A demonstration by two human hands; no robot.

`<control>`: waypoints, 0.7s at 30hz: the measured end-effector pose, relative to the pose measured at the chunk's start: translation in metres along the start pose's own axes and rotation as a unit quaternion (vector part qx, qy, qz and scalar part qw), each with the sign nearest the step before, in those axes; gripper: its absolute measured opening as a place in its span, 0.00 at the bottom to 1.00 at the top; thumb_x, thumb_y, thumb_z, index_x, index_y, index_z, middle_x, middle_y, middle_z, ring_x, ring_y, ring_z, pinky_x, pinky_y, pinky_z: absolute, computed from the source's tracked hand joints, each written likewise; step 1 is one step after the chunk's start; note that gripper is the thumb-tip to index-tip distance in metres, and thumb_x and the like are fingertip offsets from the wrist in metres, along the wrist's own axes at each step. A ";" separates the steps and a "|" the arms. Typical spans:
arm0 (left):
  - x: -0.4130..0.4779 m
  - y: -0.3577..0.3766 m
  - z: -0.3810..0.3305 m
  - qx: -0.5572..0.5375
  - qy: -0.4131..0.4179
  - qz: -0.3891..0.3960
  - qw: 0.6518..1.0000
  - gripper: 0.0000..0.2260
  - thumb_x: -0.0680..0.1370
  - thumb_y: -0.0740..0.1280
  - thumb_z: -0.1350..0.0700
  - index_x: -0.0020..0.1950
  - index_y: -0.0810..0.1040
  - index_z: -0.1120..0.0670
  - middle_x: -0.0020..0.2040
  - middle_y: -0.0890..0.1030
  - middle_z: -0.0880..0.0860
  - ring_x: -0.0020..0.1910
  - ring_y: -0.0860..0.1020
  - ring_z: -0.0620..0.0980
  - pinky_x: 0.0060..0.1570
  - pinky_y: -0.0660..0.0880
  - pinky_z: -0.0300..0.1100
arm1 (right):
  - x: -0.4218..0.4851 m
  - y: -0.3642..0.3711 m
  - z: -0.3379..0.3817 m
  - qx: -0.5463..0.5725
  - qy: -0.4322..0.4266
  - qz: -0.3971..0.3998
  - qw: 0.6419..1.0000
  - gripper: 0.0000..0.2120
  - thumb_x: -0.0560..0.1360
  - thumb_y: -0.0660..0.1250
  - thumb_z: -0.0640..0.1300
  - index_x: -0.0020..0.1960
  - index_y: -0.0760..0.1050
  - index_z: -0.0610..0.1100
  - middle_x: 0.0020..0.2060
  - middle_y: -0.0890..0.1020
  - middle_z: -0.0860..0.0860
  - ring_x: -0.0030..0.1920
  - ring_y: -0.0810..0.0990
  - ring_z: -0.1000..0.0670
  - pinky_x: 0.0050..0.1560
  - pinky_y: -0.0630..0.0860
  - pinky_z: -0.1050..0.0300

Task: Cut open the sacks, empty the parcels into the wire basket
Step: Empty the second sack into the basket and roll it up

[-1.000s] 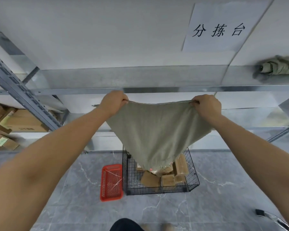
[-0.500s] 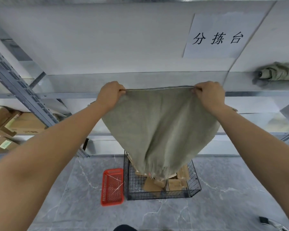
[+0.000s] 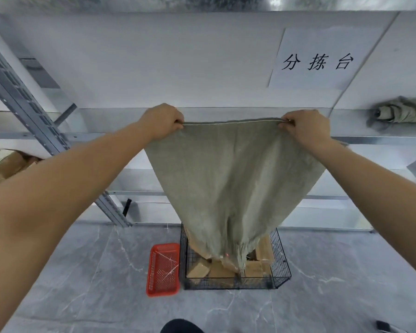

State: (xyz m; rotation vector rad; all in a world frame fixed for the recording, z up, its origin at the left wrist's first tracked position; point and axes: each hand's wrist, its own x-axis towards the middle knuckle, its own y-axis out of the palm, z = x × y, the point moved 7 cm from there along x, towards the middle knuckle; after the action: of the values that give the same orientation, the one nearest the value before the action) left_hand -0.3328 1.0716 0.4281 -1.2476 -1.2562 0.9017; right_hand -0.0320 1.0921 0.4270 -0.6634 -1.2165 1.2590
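A grey-green woven sack [image 3: 233, 183] hangs upside down, its stitched bottom seam stretched taut at the top. My left hand [image 3: 162, 121] grips the seam's left corner and my right hand [image 3: 304, 128] grips its right corner. The sack's frayed open mouth dangles into the black wire basket [image 3: 280, 267] on the floor. Several brown cardboard parcels [image 3: 199, 270] lie inside the basket, partly hidden by the sack.
A red plastic tray [image 3: 163, 270] sits on the grey marble floor just left of the basket. Metal shelving runs behind, with a slanted upright [image 3: 27, 109] at left, boxes [image 3: 3, 162] on a left shelf and a rolled sack [image 3: 401, 111] at right. A paper sign [image 3: 320, 61] hangs above.
Both hands have lifted the sack higher, so it hangs longer and narrower above the basket. The view has tilted slightly downward.
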 end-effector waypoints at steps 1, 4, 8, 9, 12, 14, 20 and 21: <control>-0.002 -0.001 0.000 0.008 0.001 -0.011 1.000 0.10 0.79 0.60 0.57 0.54 0.79 0.59 0.53 0.78 0.60 0.55 0.74 0.59 0.52 0.70 0.49 | 0.000 -0.001 0.002 -0.015 -0.008 0.011 1.000 0.12 0.78 0.60 0.47 0.55 0.78 0.43 0.53 0.81 0.43 0.56 0.75 0.40 0.49 0.70 0.52; 0.001 -0.016 -0.001 -0.001 0.003 -0.072 0.997 0.11 0.79 0.59 0.58 0.54 0.78 0.61 0.51 0.77 0.62 0.53 0.74 0.61 0.51 0.69 0.49 | 0.005 -0.026 0.002 0.028 -0.003 -0.075 0.997 0.12 0.77 0.60 0.46 0.55 0.79 0.45 0.52 0.82 0.43 0.55 0.76 0.40 0.49 0.71 0.52; 0.002 -0.022 -0.006 0.030 0.025 -0.031 0.999 0.11 0.79 0.59 0.57 0.56 0.77 0.60 0.54 0.77 0.61 0.56 0.73 0.61 0.52 0.70 0.50 | 0.007 -0.016 0.010 -0.017 -0.019 -0.010 1.000 0.13 0.78 0.59 0.47 0.57 0.78 0.44 0.54 0.81 0.42 0.56 0.76 0.39 0.49 0.70 0.52; 0.004 -0.029 -0.004 0.028 0.022 -0.048 0.998 0.11 0.79 0.58 0.57 0.56 0.77 0.60 0.53 0.77 0.62 0.55 0.73 0.61 0.52 0.70 0.50 | 0.008 -0.022 0.011 -0.006 -0.020 -0.031 0.999 0.13 0.78 0.60 0.47 0.56 0.78 0.44 0.53 0.81 0.42 0.56 0.76 0.39 0.48 0.70 0.53; 0.001 -0.027 0.004 0.037 0.013 -0.027 0.999 0.11 0.80 0.58 0.56 0.55 0.76 0.59 0.52 0.76 0.61 0.54 0.73 0.60 0.50 0.69 0.49 | 0.013 -0.027 0.009 0.000 -0.020 -0.051 0.998 0.13 0.78 0.60 0.49 0.56 0.78 0.44 0.53 0.81 0.42 0.55 0.76 0.39 0.49 0.71 0.52; -0.004 -0.022 0.006 0.036 0.003 -0.033 0.999 0.12 0.80 0.57 0.56 0.56 0.76 0.58 0.54 0.76 0.60 0.55 0.73 0.59 0.51 0.70 0.50 | 0.012 -0.015 0.010 -0.049 -0.031 0.008 0.998 0.14 0.78 0.60 0.50 0.56 0.77 0.43 0.53 0.81 0.42 0.55 0.76 0.39 0.48 0.70 0.52; -0.008 -0.033 0.025 0.018 -0.042 -0.085 0.995 0.12 0.80 0.57 0.57 0.58 0.76 0.60 0.54 0.75 0.62 0.55 0.73 0.61 0.52 0.70 0.50 | 0.016 -0.011 -0.011 -0.062 0.000 0.030 0.998 0.14 0.78 0.59 0.49 0.57 0.76 0.43 0.54 0.80 0.42 0.56 0.76 0.39 0.47 0.69 0.51; -0.007 -0.035 0.025 0.021 -0.040 -0.088 0.995 0.12 0.80 0.57 0.57 0.58 0.76 0.60 0.54 0.75 0.62 0.55 0.73 0.61 0.51 0.70 0.50 | 0.016 -0.013 -0.011 -0.069 -0.001 0.029 0.997 0.14 0.79 0.58 0.48 0.57 0.76 0.42 0.54 0.80 0.41 0.56 0.76 0.39 0.47 0.70 0.50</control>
State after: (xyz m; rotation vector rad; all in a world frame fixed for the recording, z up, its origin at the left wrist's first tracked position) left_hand -0.3636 1.0634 0.4584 -1.0587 -1.3812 0.8532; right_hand -0.0201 1.1064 0.4404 -0.8023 -1.3018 1.2317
